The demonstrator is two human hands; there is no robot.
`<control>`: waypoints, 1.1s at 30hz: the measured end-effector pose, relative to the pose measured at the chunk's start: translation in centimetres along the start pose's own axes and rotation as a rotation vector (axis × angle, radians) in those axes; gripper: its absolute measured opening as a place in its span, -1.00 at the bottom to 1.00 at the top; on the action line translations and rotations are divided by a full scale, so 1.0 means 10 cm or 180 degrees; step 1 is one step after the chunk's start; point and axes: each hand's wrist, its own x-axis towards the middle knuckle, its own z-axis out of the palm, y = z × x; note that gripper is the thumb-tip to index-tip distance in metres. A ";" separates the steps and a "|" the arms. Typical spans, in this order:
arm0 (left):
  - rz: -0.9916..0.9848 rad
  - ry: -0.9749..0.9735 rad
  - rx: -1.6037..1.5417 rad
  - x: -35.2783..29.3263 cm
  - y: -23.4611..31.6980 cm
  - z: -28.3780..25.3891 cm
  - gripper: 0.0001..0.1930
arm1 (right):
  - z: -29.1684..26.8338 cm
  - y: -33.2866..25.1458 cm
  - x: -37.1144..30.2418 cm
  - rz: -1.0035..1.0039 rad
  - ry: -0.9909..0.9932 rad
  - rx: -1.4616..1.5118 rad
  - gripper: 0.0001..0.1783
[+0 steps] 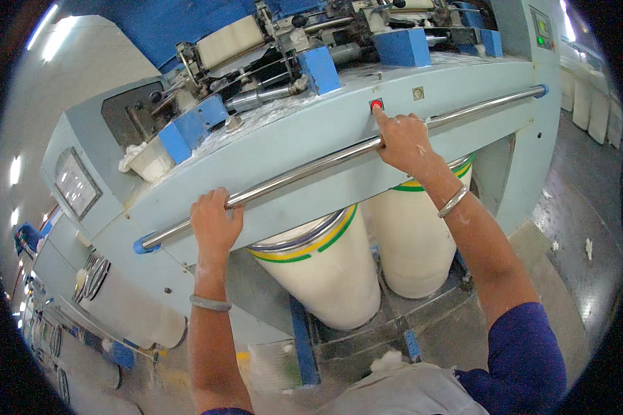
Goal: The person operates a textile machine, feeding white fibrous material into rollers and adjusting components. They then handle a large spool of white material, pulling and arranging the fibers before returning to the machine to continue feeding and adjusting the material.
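Note:
My left hand (216, 220) is closed over the shiny metal rail (311, 167) along the front of a pale blue-green machine (284, 138). The index finger of my right hand (405, 142) is stretched out against a red push button (376, 105) on the front panel. Its other fingers are bent, and the hand crosses in front of the rail, holding nothing. Right of the button is a small square switch (418, 93). Below the rail stand two tall white cans (329, 283) with green and yellow bands near their rims.
Rollers (230, 43) and blue blocks (320, 69) sit on the machine's top, with white fluff around them. A tub of fluff (151, 160) stands at its left end. A lit control panel (541, 31) is at upper right. Fluff bits (588, 249) lie on the floor.

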 end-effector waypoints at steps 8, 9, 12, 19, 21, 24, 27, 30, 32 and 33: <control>0.0125 -0.0105 -0.0006 -0.01 -0.01 -0.03 -0.73 | -0.08 -0.04 0.04 0.0060 -0.0248 -0.0058 -0.24; 0.0160 -0.0161 -0.0095 0.01 -0.04 -0.05 -0.73 | -0.09 -0.03 0.06 0.0067 -0.0221 -0.0028 -0.23; 0.0204 -0.0541 -0.0340 0.01 -0.22 -0.09 -0.69 | -0.10 -0.02 0.09 0.0129 -0.0555 -0.0080 -0.21; 0.0057 -0.0743 0.0207 -0.37 -1.15 -0.12 -0.60 | -0.05 -0.06 0.01 -0.0068 -0.0280 -0.0488 -0.37; 0.0212 -0.0425 0.0133 -0.44 -1.45 -0.17 -0.59 | -0.02 -0.07 -0.03 0.0049 -0.0201 -0.0372 -0.35; 0.0168 -0.0875 0.0482 -0.49 -1.81 -0.32 -0.58 | 0.04 -0.07 -0.11 0.0227 0.0143 -0.0392 -0.28; -0.0041 -0.1148 0.1100 -0.53 -1.96 -0.38 -0.69 | 0.09 -0.06 -0.19 0.0337 0.0603 -0.0619 -0.41; -0.0170 -0.0415 0.0439 -0.60 -1.93 -0.26 -0.87 | 0.11 -0.08 -0.21 -0.0233 0.1211 -0.0181 -0.76; -0.0441 -0.0094 0.0497 -0.69 -1.89 -0.22 -0.87 | 0.05 -0.11 -0.21 -0.0167 0.1091 -0.0109 -0.79; -0.0479 -0.0072 0.0836 -0.69 -1.87 -0.20 -0.88 | 0.01 -0.12 -0.18 -0.0277 0.0907 -0.0178 -0.79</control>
